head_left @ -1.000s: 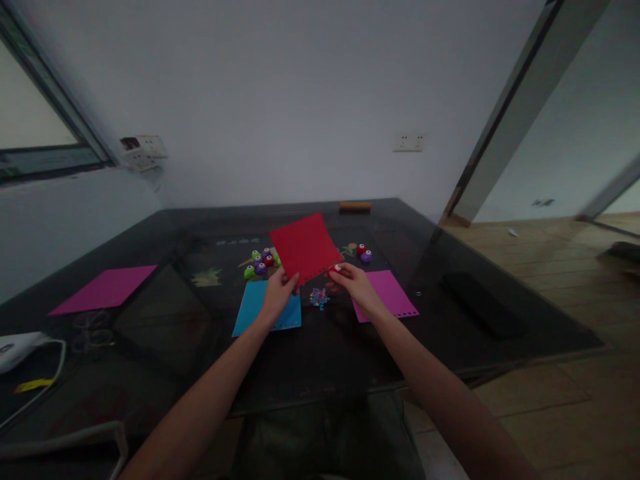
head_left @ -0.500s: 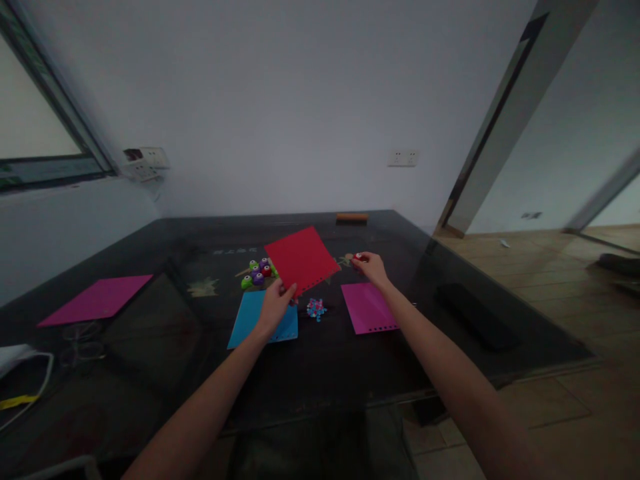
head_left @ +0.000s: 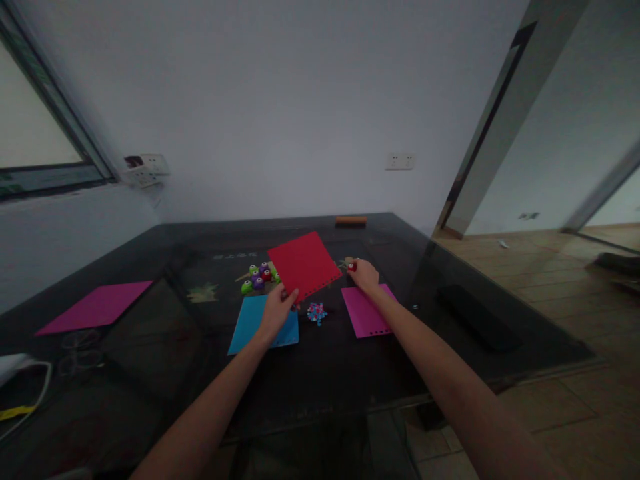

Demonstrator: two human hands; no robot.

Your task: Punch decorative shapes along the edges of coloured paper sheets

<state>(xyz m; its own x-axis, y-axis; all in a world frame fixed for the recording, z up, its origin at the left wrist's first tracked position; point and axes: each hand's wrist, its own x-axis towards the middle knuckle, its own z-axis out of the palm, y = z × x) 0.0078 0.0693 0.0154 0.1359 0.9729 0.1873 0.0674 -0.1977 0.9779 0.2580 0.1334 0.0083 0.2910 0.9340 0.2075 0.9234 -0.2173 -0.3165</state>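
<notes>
My left hand (head_left: pixel 277 308) pinches the red sheet (head_left: pixel 303 265) by its near corner, raised above the blue sheet (head_left: pixel 253 320). My right hand (head_left: pixel 364 275) closes on a small red punch (head_left: pixel 352 267) over the magenta sheet (head_left: pixel 367 313). Punches cluster (head_left: pixel 260 277) behind; paper bits (head_left: pixel 316 312) lie between.

Punches (head_left: pixel 260 277) left of raised sheet (head_left: pixel 303 265)

The room is showing dim and grey, with daylight coming in from the window (head_left: pixel 35 143) at the left and the opening at the right. The dark table (head_left: pixel 310 373) is reflecting faintly. Wide-angle distortion is bending the edges, and fine detail is blurring softly throughout.
</notes>
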